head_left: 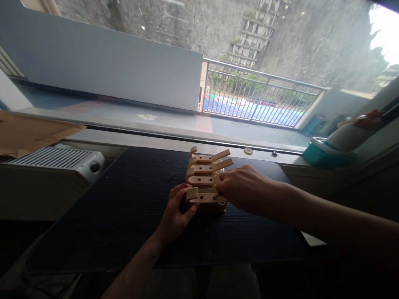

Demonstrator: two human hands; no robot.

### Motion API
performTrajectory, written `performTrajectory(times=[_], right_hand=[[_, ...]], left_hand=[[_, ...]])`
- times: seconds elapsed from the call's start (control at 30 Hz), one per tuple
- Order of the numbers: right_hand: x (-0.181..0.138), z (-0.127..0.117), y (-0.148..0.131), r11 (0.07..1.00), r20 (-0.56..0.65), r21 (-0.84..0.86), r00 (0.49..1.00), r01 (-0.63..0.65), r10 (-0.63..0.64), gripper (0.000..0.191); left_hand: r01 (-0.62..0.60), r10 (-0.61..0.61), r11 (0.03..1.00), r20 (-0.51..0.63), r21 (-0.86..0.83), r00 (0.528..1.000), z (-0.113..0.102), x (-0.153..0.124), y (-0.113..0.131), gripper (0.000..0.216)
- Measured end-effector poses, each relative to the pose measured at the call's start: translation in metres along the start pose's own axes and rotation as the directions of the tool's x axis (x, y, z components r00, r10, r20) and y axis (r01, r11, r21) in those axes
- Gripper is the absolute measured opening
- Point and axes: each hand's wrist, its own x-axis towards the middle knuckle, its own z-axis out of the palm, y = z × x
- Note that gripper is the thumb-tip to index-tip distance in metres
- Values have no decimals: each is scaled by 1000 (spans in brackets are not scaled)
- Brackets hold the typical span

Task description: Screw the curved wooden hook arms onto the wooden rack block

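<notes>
A light wooden piece with several curved hooks (204, 174) stands on a black mat (124, 207) in front of me. My left hand (176, 214) grips its near left end, fingers curled around the lowest hook. My right hand (245, 187) reaches in from the right, fingers pinched at a small dark thing, perhaps a screw, against a hole in the lowest hook. A small dark screw (170, 177) lies loose on the mat to the left of the wood.
A white radiator (56, 162) sits at the left with wooden boards (28, 131) above it. On the window sill lie a small round ring (248, 150) and a dark knob (274, 153). A teal box (324, 155) stands at the right. Beyond the glass is a balcony railing.
</notes>
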Motion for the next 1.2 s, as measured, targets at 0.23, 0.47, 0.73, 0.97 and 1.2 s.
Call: performTrajectory(times=[0.23, 0.47, 0.73, 0.97, 1.2], right_hand=[[9, 13, -5, 989, 37, 48, 990, -141, 139, 16], [1, 13, 6, 937, 86, 108, 942, -332, 324, 27], [13, -13, 8, 985, 63, 100, 989, -139, 133, 21], [33, -45, 49, 955, 95, 165, 967, -248, 235, 25], [43, -58, 59, 949, 154, 194, 963, -248, 220, 26]], left_hand=[[-9, 9, 1000, -6, -6, 1000, 1, -1, -2, 27], [-7, 7, 1000, -2, -2, 1000, 2, 2, -1, 29], [-92, 92, 996, -14, 8, 996, -5, 13, 9, 24], [2, 3, 998, 76, -60, 997, -18, 61, 29, 29], [111, -94, 982, 118, -150, 989, -17, 75, 35, 28]])
